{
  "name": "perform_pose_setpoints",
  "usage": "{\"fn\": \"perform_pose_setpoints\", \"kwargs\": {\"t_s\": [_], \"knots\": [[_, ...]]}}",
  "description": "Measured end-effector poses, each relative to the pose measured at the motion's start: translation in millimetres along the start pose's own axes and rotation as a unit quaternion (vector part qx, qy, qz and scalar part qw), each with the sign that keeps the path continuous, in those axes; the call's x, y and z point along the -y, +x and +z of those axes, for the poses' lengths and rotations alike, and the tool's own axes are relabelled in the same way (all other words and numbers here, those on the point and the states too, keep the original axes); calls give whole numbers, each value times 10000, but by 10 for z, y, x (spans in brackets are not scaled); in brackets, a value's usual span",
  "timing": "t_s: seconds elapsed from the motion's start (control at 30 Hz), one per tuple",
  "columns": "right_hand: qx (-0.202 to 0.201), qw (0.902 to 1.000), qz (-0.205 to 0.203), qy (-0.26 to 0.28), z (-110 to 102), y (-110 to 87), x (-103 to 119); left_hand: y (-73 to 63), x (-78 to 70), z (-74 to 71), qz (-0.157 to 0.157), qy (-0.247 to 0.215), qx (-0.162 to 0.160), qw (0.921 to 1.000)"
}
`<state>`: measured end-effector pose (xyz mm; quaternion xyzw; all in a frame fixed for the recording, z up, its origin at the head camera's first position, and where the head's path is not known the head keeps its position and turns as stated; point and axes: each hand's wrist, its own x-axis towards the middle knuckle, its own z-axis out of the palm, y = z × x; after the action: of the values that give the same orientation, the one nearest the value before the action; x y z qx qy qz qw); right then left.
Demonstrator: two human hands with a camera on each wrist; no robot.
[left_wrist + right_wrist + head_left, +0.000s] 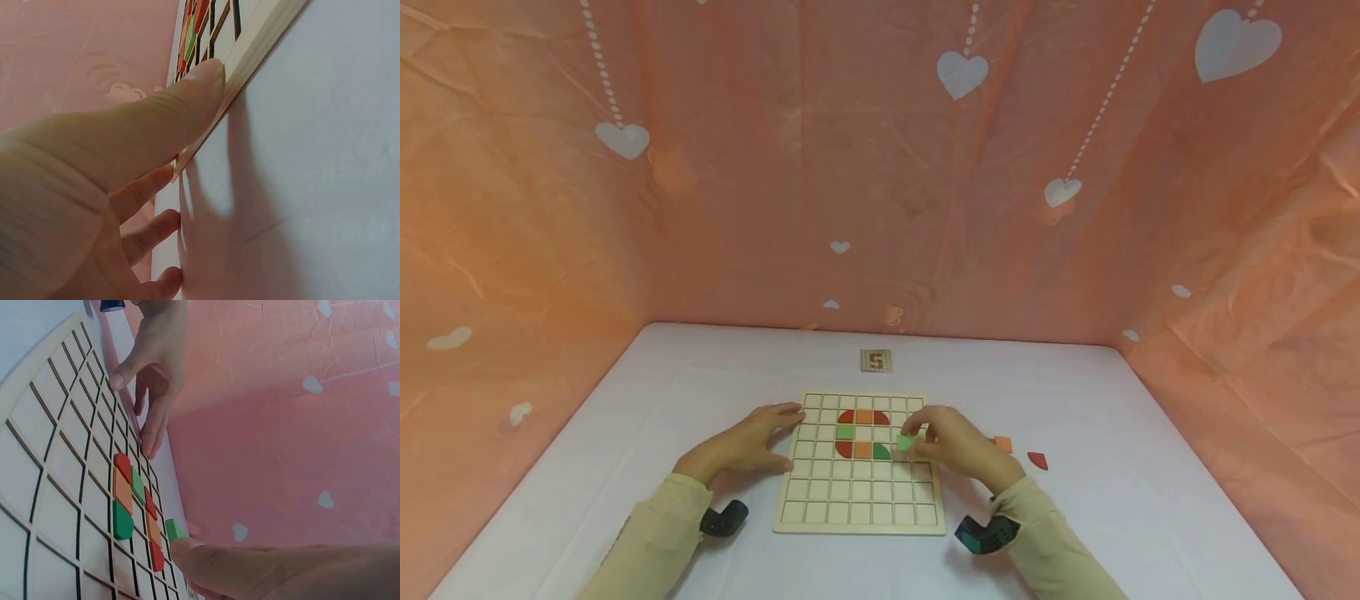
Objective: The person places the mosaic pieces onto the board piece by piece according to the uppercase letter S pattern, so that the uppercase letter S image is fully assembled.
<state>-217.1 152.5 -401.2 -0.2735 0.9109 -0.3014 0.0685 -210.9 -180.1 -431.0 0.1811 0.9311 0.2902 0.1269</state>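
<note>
My left hand (747, 439) rests along the left edge of a wooden grid board (827, 512), thumb and fingertips touching its rim. My right hand (951, 442) pinches a light green square tile (905, 442) over the board's right part; the right wrist view shows this green tile (175, 530) at the thumb tip. Set in the grid are orange squares (864, 416), rounded red pieces (881, 417), a light green square (845, 432) and a dark green rounded piece (882, 452). The left wrist view shows my left thumb (194, 94) on the board's rim.
A small card (876, 360) with a brown figure lies behind the board. Right of my right hand lie an orange square tile (1003, 444) and a red rounded piece (1037, 460) on the white table (1120, 500). A pink curtain (880, 192) hangs around the table.
</note>
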Motion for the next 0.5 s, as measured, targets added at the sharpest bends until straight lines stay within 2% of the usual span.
{"fn": "perform_pose_setpoints", "kwargs": {"t_s": [0.17, 0.5], "knots": [[46, 10000, -73, -16, 43, -5, 36, 1, 2, 0, -97, -25, 5, 9999], [290, 9996, 34, 39, 179, 19, 65, -6, 1, -4, 6, 13, 10, 10000]]}}
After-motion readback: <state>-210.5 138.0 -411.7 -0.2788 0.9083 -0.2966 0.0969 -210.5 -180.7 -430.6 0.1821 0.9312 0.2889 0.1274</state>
